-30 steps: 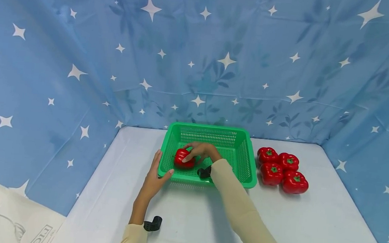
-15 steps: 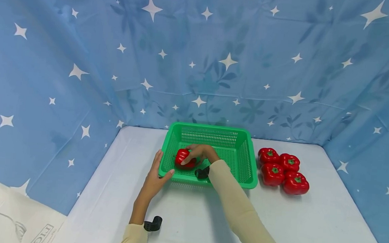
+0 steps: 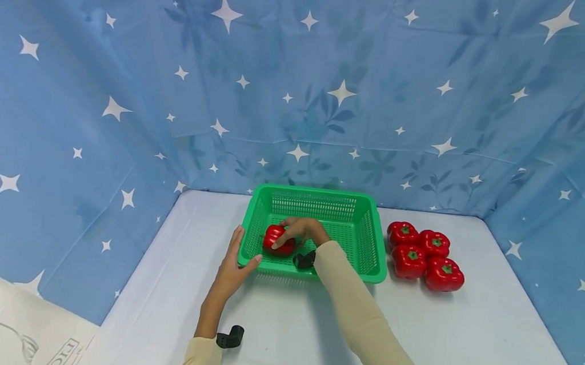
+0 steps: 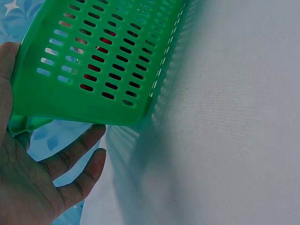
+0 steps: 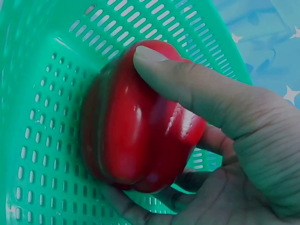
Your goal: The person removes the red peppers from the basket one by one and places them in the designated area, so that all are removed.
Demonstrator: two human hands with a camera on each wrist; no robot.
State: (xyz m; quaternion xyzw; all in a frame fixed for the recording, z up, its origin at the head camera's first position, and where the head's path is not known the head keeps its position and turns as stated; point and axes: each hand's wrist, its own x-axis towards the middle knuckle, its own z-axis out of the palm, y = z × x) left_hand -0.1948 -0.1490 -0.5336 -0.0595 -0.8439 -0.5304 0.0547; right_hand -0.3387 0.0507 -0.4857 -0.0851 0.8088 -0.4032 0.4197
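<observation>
In the head view, a green plastic basket [image 3: 317,191] with slotted walls stands at the back of the table. Inside its left part lies a red bell pepper [image 3: 273,239]. My right hand [image 3: 303,229] reaches into the basket and grips this pepper, thumb across its near side and the other fingers round the far side. The right wrist view shows the same bell pepper [image 5: 129,126] on its side, close over the slotted floor. My left hand [image 3: 231,272] rests at the basket's front left corner with fingers extended, thumb at the front rim and fingers along the left side.
Several more red bell peppers [image 3: 423,253] are grouped to the right of the basket on the white table [image 3: 281,330]. A blue star-patterned curtain [image 3: 299,91] hangs right behind the table and along both sides. A printed pale sheet [image 3: 13,321] lies at the lower left.
My right hand and the pepper have shifted very slightly to the right inside the basket. The left hand keeps its place at the corner.
</observation>
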